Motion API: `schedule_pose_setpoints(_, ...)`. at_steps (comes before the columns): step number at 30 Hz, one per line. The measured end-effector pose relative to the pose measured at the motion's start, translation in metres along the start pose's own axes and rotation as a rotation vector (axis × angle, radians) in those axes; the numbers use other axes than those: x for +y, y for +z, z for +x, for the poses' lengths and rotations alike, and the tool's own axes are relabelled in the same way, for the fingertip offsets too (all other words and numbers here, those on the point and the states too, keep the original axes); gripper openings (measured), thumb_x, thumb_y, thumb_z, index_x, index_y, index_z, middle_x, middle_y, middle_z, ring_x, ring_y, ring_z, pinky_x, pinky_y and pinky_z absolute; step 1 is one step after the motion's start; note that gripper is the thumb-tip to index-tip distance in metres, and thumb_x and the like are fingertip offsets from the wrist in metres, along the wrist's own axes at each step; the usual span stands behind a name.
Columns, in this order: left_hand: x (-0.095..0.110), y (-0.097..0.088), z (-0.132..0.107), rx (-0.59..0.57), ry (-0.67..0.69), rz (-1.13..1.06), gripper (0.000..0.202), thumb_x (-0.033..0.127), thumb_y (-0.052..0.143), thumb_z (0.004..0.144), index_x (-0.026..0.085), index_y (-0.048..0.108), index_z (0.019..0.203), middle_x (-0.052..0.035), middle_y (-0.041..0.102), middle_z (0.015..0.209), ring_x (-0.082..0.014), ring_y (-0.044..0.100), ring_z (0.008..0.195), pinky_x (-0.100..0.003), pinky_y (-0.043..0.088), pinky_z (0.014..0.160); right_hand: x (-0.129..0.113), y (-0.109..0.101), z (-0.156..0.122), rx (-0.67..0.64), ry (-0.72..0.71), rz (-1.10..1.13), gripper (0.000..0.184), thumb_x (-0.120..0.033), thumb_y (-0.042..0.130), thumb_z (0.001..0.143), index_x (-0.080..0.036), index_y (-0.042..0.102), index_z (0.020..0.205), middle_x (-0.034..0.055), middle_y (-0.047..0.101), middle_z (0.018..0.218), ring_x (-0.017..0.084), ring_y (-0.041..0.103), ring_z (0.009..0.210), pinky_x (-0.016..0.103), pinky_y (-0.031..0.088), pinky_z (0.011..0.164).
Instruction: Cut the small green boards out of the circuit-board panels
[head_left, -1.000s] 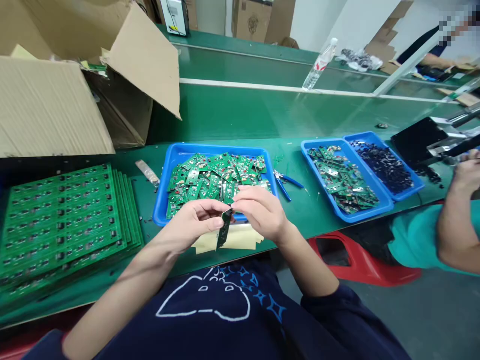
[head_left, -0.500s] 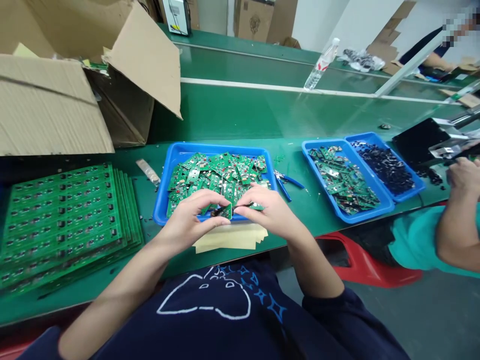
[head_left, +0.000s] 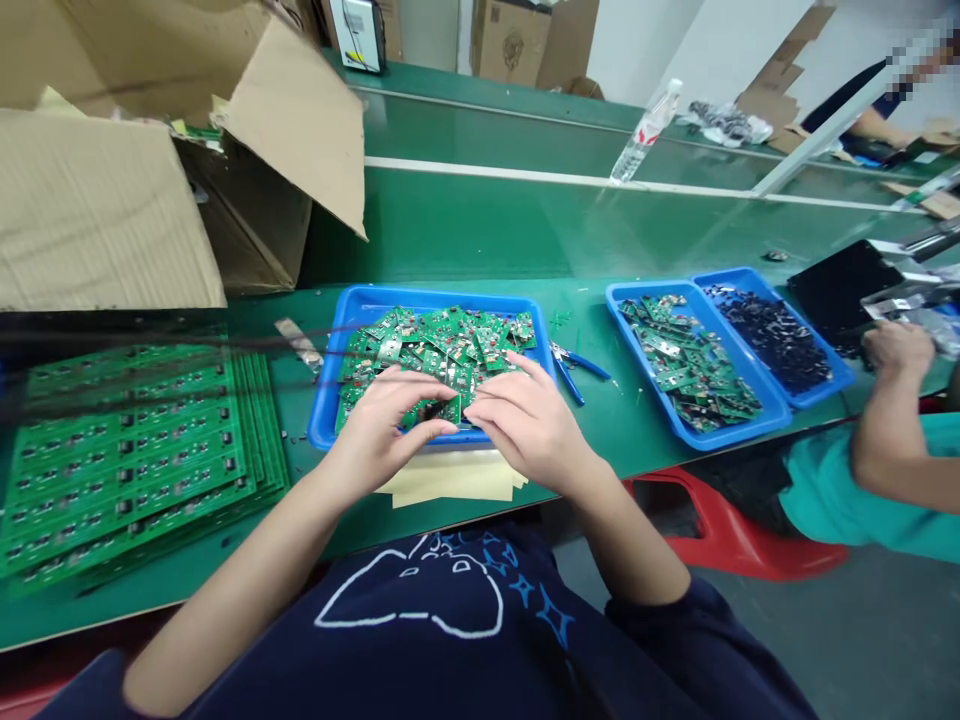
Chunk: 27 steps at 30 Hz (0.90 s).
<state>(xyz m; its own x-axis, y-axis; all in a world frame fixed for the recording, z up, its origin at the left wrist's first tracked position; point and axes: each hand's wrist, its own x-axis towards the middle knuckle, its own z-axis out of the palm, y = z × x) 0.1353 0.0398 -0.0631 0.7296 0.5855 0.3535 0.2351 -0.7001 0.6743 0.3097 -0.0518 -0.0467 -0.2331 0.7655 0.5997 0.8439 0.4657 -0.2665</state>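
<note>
Over the front edge of a blue tray heaped with small green circuit boards, my two hands meet. My left hand is closed, pinching a small circuit board between thumb and fingers, with a dark part beside it. My right hand sits just to the right, its fingertips pressed together close to that board's edge. Whatever those right fingers hold, if anything, is hidden. Beneath both hands, sheets of yellow paper stick out from the tray's front.
Blue-handled cutters lie right of the tray. Stacked green panels stand at left, crossed by blurred dark strands. Farther right are a tray of boards, a tray of black parts and a co-worker's hand. A cardboard box stands behind.
My right hand has turned, its fingers now drawn together, and the small board seen under them before no longer shows. The co-worker's hand has moved left. Dark strands now cross the panels.
</note>
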Motion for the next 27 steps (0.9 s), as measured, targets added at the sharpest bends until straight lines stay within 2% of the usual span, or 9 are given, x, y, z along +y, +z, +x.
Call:
schedule_pose_setpoints(3, -0.004, 0.004, -0.003, 0.080, 0.001, 0.025, 0.024, 0.040, 0.062, 0.075, 0.023, 0.062, 0.092, -0.0039, 0.068, 0.092, -0.0200, 0.061, 0.088, -0.047, 0.029, 0.102, 0.001, 0.005, -0.008, 0.044, 0.062, 0.110, 0.015, -0.017, 0.049, 0.086, -0.019, 0.063, 0.084, 0.0036, 0.067, 0.083, 0.014, 0.062, 0.085, 0.041, 0.038, 0.098)
schedule_pose_setpoints(5, -0.005, 0.005, -0.004, 0.132, 0.017, 0.019, 0.023, 0.038, 0.064, 0.074, 0.023, 0.062, 0.092, -0.0037, 0.068, 0.092, -0.0197, 0.061, 0.089, -0.046, 0.030, 0.102, 0.005, 0.001, -0.012, -0.020, 0.105, 0.241, 0.013, -0.027, 0.053, 0.084, -0.020, 0.064, 0.089, 0.0053, 0.067, 0.094, 0.015, 0.061, 0.094, 0.045, 0.035, 0.101)
schedule_pose_setpoints(8, -0.003, 0.004, -0.004, 0.168, 0.046, 0.014, 0.023, 0.036, 0.064, 0.074, 0.023, 0.061, 0.093, -0.0039, 0.067, 0.094, -0.0201, 0.061, 0.093, -0.046, 0.033, 0.101, 0.013, -0.008, -0.011, -0.044, 0.223, 0.514, 0.023, -0.040, 0.054, 0.082, -0.021, 0.065, 0.090, 0.0072, 0.065, 0.103, 0.018, 0.059, 0.101, 0.047, 0.037, 0.098)
schedule_pose_setpoints(11, 0.001, 0.004, -0.002, 0.188, 0.112, 0.043, 0.022, 0.034, 0.064, 0.074, 0.024, 0.060, 0.093, -0.0037, 0.066, 0.095, -0.0204, 0.060, 0.097, -0.047, 0.033, 0.101, 0.015, -0.007, -0.005, 0.003, 0.505, 0.742, 0.025, -0.037, 0.049, 0.085, -0.019, 0.065, 0.084, 0.0065, 0.069, 0.088, 0.016, 0.063, 0.089, 0.038, 0.048, 0.084)
schedule_pose_setpoints(14, 0.003, 0.005, 0.001, 0.233, 0.152, 0.106, 0.019, 0.034, 0.065, 0.074, 0.025, 0.061, 0.090, -0.0028, 0.066, 0.091, -0.0210, 0.061, 0.097, -0.048, 0.030, 0.103, 0.009, 0.004, -0.001, -0.137, 0.720, 1.036, 0.020, -0.034, 0.056, 0.080, -0.017, 0.063, 0.088, 0.0034, 0.069, 0.075, 0.013, 0.065, 0.072, 0.030, 0.052, 0.068)
schedule_pose_setpoints(16, 0.003, 0.006, 0.002, 0.255, 0.144, 0.144, 0.017, 0.035, 0.065, 0.073, 0.026, 0.062, 0.088, -0.0021, 0.067, 0.088, -0.0216, 0.061, 0.096, -0.048, 0.029, 0.104, 0.003, 0.013, -0.001, -0.146, 0.793, 1.217, 0.023, -0.033, 0.062, 0.075, -0.017, 0.061, 0.091, 0.0012, 0.068, 0.070, 0.012, 0.065, 0.065, 0.027, 0.051, 0.061)
schedule_pose_setpoints(21, 0.001, 0.007, 0.000, 0.312, 0.153, 0.160, 0.019, 0.034, 0.066, 0.073, 0.026, 0.063, 0.089, -0.0017, 0.067, 0.087, -0.0209, 0.062, 0.092, -0.048, 0.031, 0.102, -0.005, 0.029, -0.004, -0.014, 0.981, 1.438, 0.024, -0.032, 0.072, 0.065, -0.016, 0.061, 0.079, -0.0027, 0.065, 0.057, 0.009, 0.060, 0.051, 0.019, 0.042, 0.047)
schedule_pose_setpoints(24, 0.002, 0.008, 0.000, 0.316, 0.128, 0.126, 0.023, 0.035, 0.065, 0.074, 0.026, 0.063, 0.095, -0.0022, 0.067, 0.089, -0.0192, 0.063, 0.089, -0.046, 0.035, 0.100, -0.005, 0.034, -0.004, 0.013, 1.078, 1.582, 0.029, -0.037, 0.076, 0.057, -0.017, 0.061, 0.072, -0.0040, 0.063, 0.053, 0.008, 0.059, 0.049, 0.018, 0.040, 0.044)
schedule_pose_setpoints(27, 0.002, 0.010, -0.001, 0.305, 0.077, 0.090, 0.021, 0.038, 0.065, 0.073, 0.026, 0.066, 0.091, -0.0013, 0.067, 0.086, -0.0184, 0.064, 0.086, -0.046, 0.036, 0.100, -0.006, 0.036, -0.002, 0.058, 1.096, 1.576, 0.029, -0.037, 0.077, 0.054, -0.017, 0.060, 0.068, -0.0046, 0.062, 0.051, 0.008, 0.058, 0.048, 0.020, 0.043, 0.047)
